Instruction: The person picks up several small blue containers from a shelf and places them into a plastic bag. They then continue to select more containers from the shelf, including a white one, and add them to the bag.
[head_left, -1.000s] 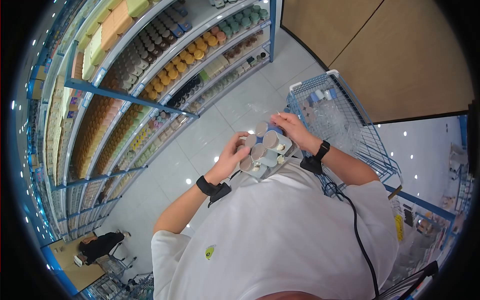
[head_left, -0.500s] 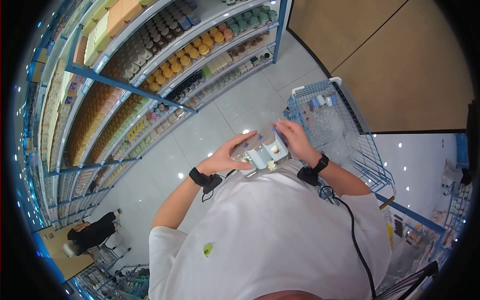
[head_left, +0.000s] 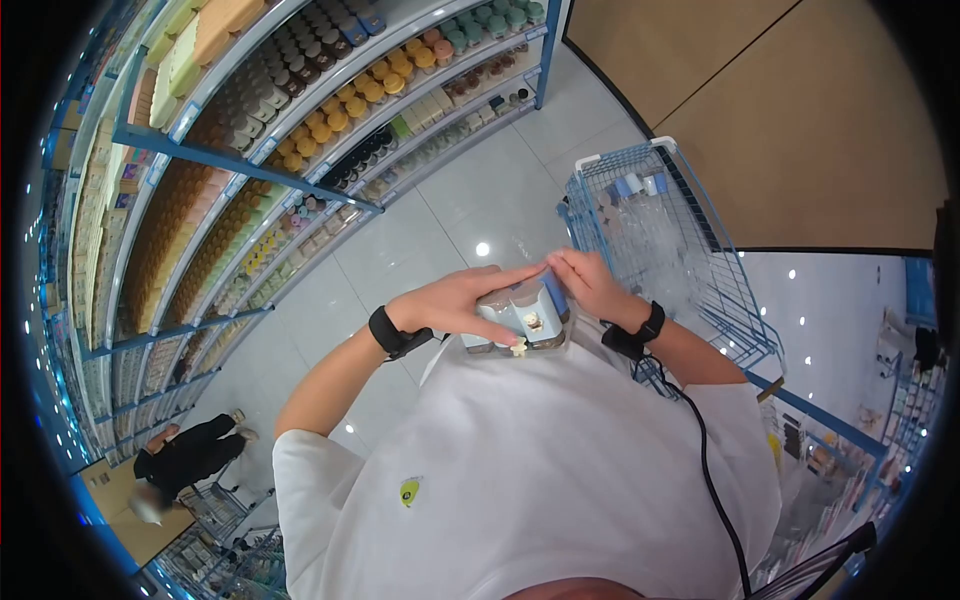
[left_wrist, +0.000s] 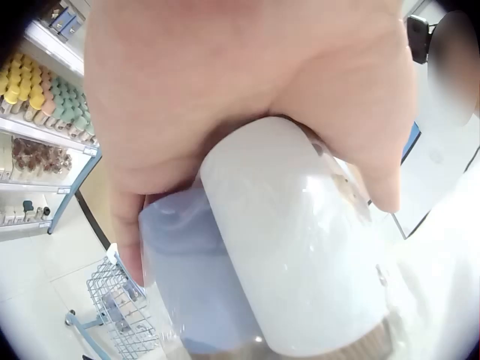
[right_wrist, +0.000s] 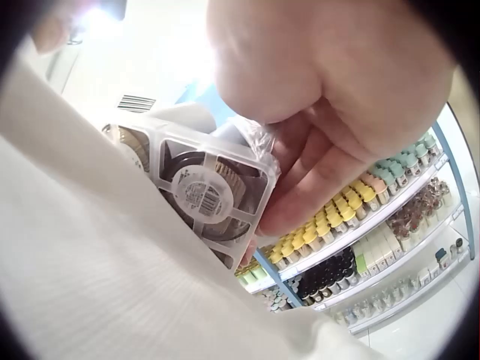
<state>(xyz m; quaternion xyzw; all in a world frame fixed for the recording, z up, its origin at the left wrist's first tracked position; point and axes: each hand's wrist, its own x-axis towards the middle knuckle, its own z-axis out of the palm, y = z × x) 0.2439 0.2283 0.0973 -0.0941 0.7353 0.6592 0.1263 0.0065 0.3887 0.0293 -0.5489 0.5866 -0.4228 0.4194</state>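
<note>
In front of the white shirt is a pack of pale blue and darker blue cups point(head_left: 537, 318) in a clear plastic tray point(right_wrist: 214, 142), with small cream flower shapes on the near side. My left hand point(head_left: 447, 302) spreads across the top of the cups, fingers and thumb extended. Beneath its palm, the left wrist view shows a pale cup point(left_wrist: 292, 240) beside a blue cup point(left_wrist: 199, 274). At the pack's far right corner, my right hand point(head_left: 592, 285) pinches crinkled clear film point(right_wrist: 259, 136). The tray's underside shows a round barcode label point(right_wrist: 202, 193).
A blue wire cart point(head_left: 650, 225) holding clear plastic and small boxes stands close to my right. Long shelves point(head_left: 330, 180) of bottles and jars run along the left. A person in black point(head_left: 190, 455) stands at lower left. A black cable point(head_left: 715, 460) hangs over the shirt.
My left hand has gone from gripping the pack's left side to lying across its top, fingertips near the right hand. The pack has turned, showing fewer cup tops.
</note>
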